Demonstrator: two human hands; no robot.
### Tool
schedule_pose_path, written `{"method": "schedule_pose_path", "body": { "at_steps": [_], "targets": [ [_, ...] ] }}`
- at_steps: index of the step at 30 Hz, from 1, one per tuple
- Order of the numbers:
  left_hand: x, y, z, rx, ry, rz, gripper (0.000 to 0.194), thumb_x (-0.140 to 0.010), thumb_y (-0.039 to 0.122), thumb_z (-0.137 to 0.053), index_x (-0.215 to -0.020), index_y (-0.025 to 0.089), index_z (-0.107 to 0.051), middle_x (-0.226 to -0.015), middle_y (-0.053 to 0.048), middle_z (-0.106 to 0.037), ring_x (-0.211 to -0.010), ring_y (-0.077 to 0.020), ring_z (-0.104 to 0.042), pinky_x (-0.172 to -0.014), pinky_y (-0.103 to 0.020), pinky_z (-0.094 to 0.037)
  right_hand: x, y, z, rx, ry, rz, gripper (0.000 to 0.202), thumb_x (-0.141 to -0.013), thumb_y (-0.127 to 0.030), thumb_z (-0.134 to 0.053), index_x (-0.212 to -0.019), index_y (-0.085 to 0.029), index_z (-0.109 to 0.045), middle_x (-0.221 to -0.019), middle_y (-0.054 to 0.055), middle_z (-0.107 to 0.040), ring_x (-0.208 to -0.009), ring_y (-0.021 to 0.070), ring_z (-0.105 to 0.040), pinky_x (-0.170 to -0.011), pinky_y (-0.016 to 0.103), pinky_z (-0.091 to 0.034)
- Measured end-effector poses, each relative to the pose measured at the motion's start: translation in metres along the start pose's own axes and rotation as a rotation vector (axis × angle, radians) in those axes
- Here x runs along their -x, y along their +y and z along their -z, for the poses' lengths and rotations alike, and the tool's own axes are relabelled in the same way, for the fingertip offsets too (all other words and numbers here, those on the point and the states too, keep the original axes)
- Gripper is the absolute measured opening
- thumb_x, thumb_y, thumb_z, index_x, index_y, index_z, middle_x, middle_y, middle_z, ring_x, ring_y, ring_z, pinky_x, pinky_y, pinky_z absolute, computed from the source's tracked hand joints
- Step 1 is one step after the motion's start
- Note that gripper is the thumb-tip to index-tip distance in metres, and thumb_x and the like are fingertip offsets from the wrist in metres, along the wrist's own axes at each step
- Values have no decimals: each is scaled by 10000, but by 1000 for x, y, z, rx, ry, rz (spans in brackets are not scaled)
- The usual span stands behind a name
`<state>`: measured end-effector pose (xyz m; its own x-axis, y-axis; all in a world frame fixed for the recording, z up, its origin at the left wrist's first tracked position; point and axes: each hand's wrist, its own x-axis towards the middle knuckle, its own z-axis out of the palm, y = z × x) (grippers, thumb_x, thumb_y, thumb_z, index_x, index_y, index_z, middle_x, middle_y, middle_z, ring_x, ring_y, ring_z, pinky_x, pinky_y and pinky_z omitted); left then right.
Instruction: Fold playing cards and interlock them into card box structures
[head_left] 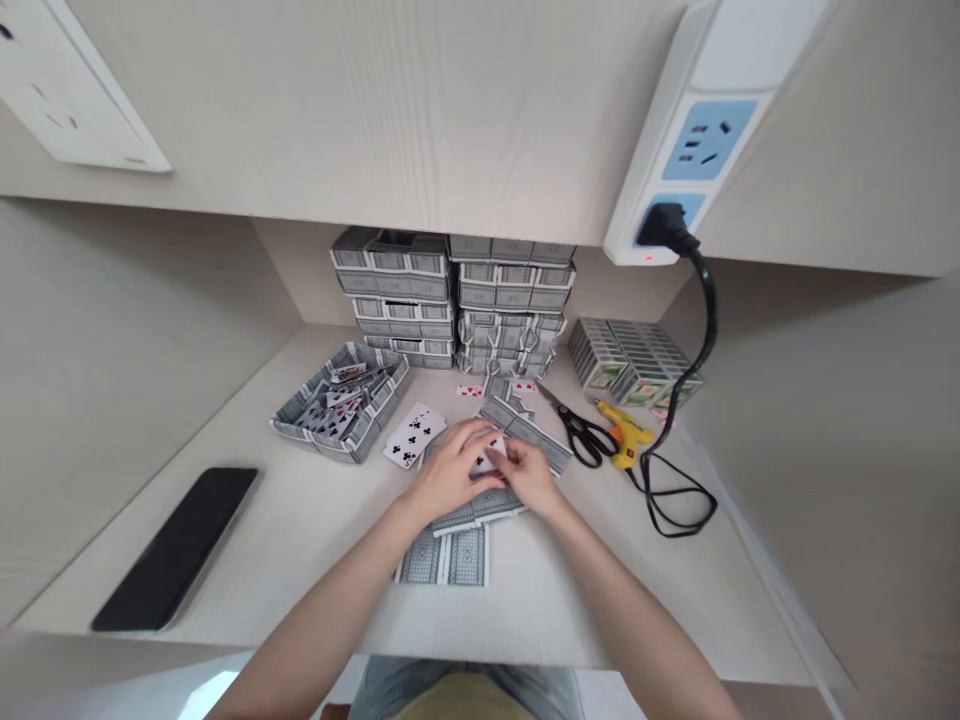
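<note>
While both hands work close together at the middle of the counter (277, 560), a playing card (489, 455) sits between them, face up, above grey-patterned card strips (480, 512). The right hand (534, 480) has its grip closed on the right side of this card, thumb and finger pinching it. The left hand (452, 472) curves around it, fingers along the far side and thumb along the near side; whether that grip clamps the card or only steadies it, I cannot tell. Beneath and nearer the person lies a pair of grey-backed cards (469, 556), partly covered by the strips.

Just left of the hands are loose white cards (412, 436), a five of clubs on top. Farther left stands an open tray built of cards (360, 440), with mixed cards inside, and nearer the front edge a black phone (180, 545). To the right, black-handled scissors (589, 435) lie beside a yellow glue gun (628, 432) with a black cord (679, 533). Behind, two stacks of card-built trays (515, 290) rise against the back, and boxed decks (636, 355) stand to their right.
</note>
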<state>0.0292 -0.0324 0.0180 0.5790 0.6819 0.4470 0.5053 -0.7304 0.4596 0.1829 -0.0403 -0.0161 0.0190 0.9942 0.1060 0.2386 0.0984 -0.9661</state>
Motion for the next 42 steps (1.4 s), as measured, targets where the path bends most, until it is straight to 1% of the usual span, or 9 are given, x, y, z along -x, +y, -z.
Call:
{"method": "schedule_pose_path", "body": {
  "at_steps": [4, 7, 11, 16, 20, 29, 32, 36, 42],
  "targets": [
    [-1, 3, 9, -47, -35, 53, 720, -615, 548, -623, -1225, 216, -431, -1203, -106, -445, -1148, -267, -363, -962, -439, -323, -8, 8, 14, -112, 242, -67, 353, -684, -482, -566, -804, -153, -611, -695, 54, -673, -558, 191, -610, -513, 293, -479],
    [1, 8, 11, -77, -179, 66, 685, -593, 636, -573, -1135, 219, -527, -1117, -87, -481, -1065, -264, -389, -917, -423, -318, -14, 14, 27, -164, 408, -87, 395, -673, -502, -575, -826, -138, -596, -683, 78, -681, -550, 208, -626, -521, 317, -497],
    [7, 19, 8, -96, -396, 34, 716, -557, 657, -581, -1141, 246, -526, -999, -65, -498, -970, -252, -413, -839, -397, -311, -19, 18, 36, -201, 461, -87, 402, -667, -505, -585, -823, -135, -586, -653, 76, -676, -520, 207, -624, -483, 309, -493],
    [10, 29, 4, -157, -471, 1, 688, -593, 508, -639, -1207, 259, -453, -1027, -64, -477, -997, -257, -403, -850, -391, -288, -20, 17, 36, -219, 452, -109, 403, -652, -501, -602, -816, -133, -586, -595, 58, -662, -476, 195, -605, -449, 293, -474],
    [7, 23, 6, -169, -403, 12, 550, -658, 418, -607, -1167, 246, -488, -1029, -70, -480, -1003, -255, -405, -853, -393, -289, -20, 18, 36, -250, 484, -114, 401, -652, -504, -600, -799, -132, -582, -549, 45, -650, -463, 190, -595, -454, 293, -466],
    [3, -1, -5, -155, -96, 78, 524, -720, 198, -553, -1224, 283, -436, -1203, -57, -490, -1128, -251, -372, -951, -454, -224, -27, 31, 38, -281, 574, -97, 342, -715, -476, -533, -831, -154, -524, -569, 22, -636, -435, 153, -564, -457, 272, -463],
    [3, -11, -13, -146, -75, 106, 500, -755, 179, -508, -1236, 295, -428, -1266, -36, -472, -1171, -232, -362, -973, -455, -223, -24, 30, 36, -217, 575, -71, 326, -733, -460, -510, -866, -163, -497, -673, 41, -649, -526, 169, -605, -506, 278, -474],
    [3, -23, -22, -130, -67, 144, 440, -788, 187, -466, -1216, 287, -463, -1299, -33, -459, -1210, -211, -358, -1003, -459, -224, -19, 28, 34, 14, 613, -15, 309, -736, -441, -509, -873, -165, -483, -776, 70, -652, -659, 188, -623, -601, 285, -470],
    [2, -26, -25, -110, -2, 167, 350, -813, 232, -435, -1145, 267, -540, -1271, -35, -492, -1207, -189, -388, -1029, -439, -252, -16, 29, 37, 66, 571, -46, 312, -762, -457, -459, -902, -178, -443, -761, 85, -654, -631, 196, -621, -571, 284, -467]
  ]
}}
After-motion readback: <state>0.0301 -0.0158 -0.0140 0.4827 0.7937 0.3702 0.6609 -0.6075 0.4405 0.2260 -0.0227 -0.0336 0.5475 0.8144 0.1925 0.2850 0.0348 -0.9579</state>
